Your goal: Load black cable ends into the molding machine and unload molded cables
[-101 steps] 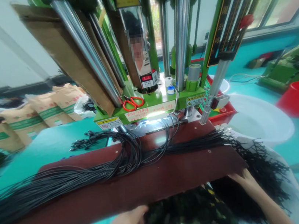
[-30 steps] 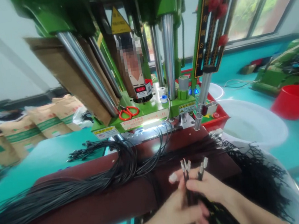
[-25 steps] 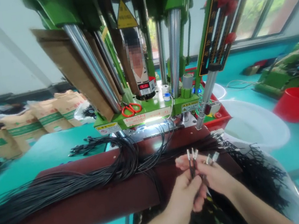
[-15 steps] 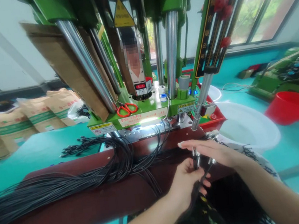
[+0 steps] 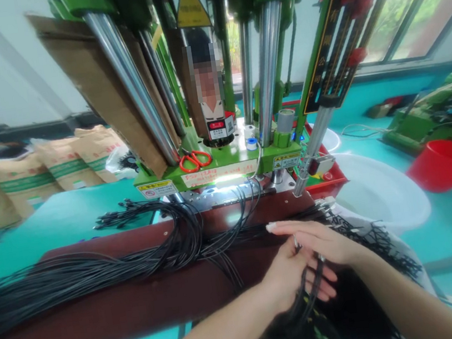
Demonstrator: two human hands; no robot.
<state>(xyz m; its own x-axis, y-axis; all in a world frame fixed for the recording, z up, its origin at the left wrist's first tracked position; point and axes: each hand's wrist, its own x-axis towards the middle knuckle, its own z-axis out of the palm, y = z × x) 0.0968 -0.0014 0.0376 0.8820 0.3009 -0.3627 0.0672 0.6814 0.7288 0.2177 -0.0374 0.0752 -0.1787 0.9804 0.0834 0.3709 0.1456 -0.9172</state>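
Note:
My left hand [image 5: 289,275] is closed around several black cables [image 5: 316,281], thumb and index finger on the upper part while the lower fingers stretch out past them. Silver metal ends [image 5: 296,242] of these cables poke up from the grip. Flat and with fingers extended, my right hand [image 5: 322,239] lies over those ends, its palm close against them; whether it touches them all I cannot tell. Behind both hands, a thick bundle of black cables [image 5: 139,268] runs across the brown board [image 5: 165,307], and a few lead up into the green press [image 5: 226,172].
Red-handled scissors [image 5: 195,161] rest on the press base. To the right stand a white basin [image 5: 397,190], a red bucket [image 5: 447,161] and a heap of cable ends [image 5: 371,244]. Paper sacks [image 5: 61,164] line the left wall. A person's reflection appears in the press.
My right hand has come down closer to my left hand over the metal ends. The left hand's lower fingers are spread more. The view has shifted slightly.

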